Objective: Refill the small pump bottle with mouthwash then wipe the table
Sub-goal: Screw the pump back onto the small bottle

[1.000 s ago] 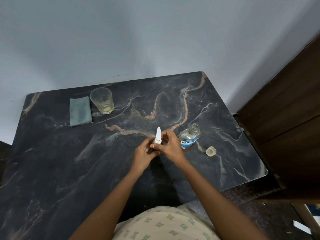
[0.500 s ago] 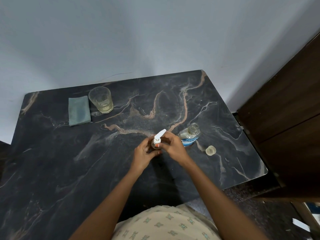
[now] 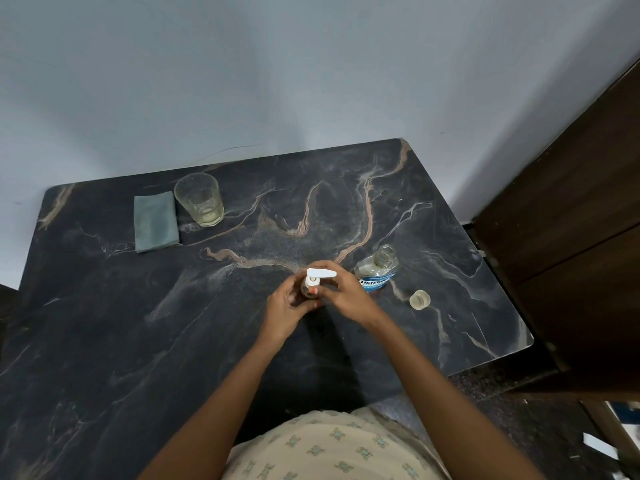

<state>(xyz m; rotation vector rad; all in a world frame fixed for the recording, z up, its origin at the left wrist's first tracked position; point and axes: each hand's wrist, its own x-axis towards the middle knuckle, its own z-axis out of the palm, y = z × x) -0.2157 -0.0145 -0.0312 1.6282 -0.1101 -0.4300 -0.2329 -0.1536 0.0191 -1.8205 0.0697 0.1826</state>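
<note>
A small clear pump bottle (image 3: 307,288) stands at the middle of the dark marble table (image 3: 104,341). My left hand (image 3: 284,308) grips its body. My right hand (image 3: 346,292) pinches the white pump head (image 3: 320,274), whose nozzle points right. Just to the right stands the mouthwash bottle (image 3: 376,271), uncapped, with a blue label. Its clear cap (image 3: 419,300) lies on the table further right. A folded grey-green cloth (image 3: 154,221) lies flat at the back left.
A glass tumbler (image 3: 200,204) with a little yellowish liquid stands beside the cloth. A dark wooden door or cabinet (image 3: 571,237) borders the table's right side. A pale wall runs behind the table.
The pump head's nozzle has turned clockwise, from pointing away from me to pointing right. Both hands have stayed on the small bottle.
</note>
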